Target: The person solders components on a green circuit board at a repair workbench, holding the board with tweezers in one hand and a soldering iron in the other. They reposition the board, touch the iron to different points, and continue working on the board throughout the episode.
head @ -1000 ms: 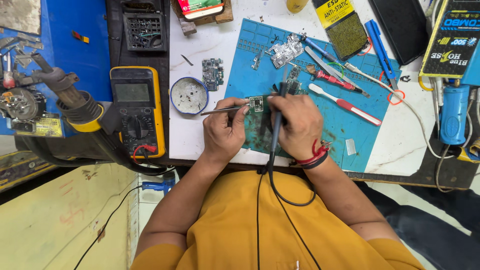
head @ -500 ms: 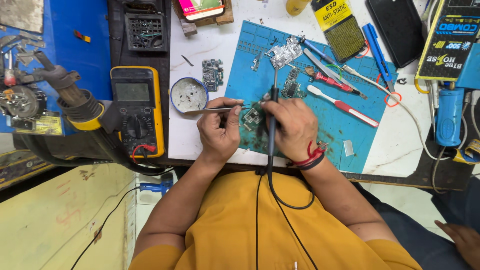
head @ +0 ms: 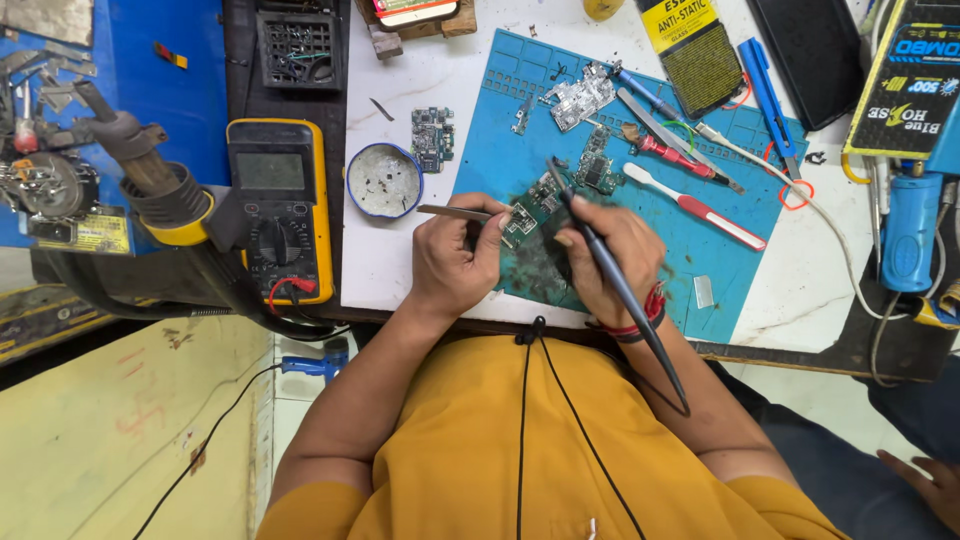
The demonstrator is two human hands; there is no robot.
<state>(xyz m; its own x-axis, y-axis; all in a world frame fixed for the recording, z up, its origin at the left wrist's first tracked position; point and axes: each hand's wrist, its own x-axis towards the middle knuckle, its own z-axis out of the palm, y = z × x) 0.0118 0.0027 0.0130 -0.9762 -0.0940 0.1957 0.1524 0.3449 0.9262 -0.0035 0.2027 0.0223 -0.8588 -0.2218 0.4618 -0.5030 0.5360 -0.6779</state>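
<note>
My left hand pinches a pair of metal tweezers whose tips reach a small green circuit board on the blue work mat. My right hand grips a dark soldering iron like a pen, its tip at the board's upper right and its cable trailing back over my wrist. Both hands rest on the mat's near left corner, close together over the board.
A round tin and another small board lie left of the mat. A yellow multimeter and hot-air nozzle sit further left. A toothbrush, red-handled screwdriver, loose boards and blue tools lie on the right. Another person's hand shows bottom right.
The view has shifted slightly. My right hand has tilted the soldering iron and moved its tip up along the board; my left hand keeps the tweezers at the board.
</note>
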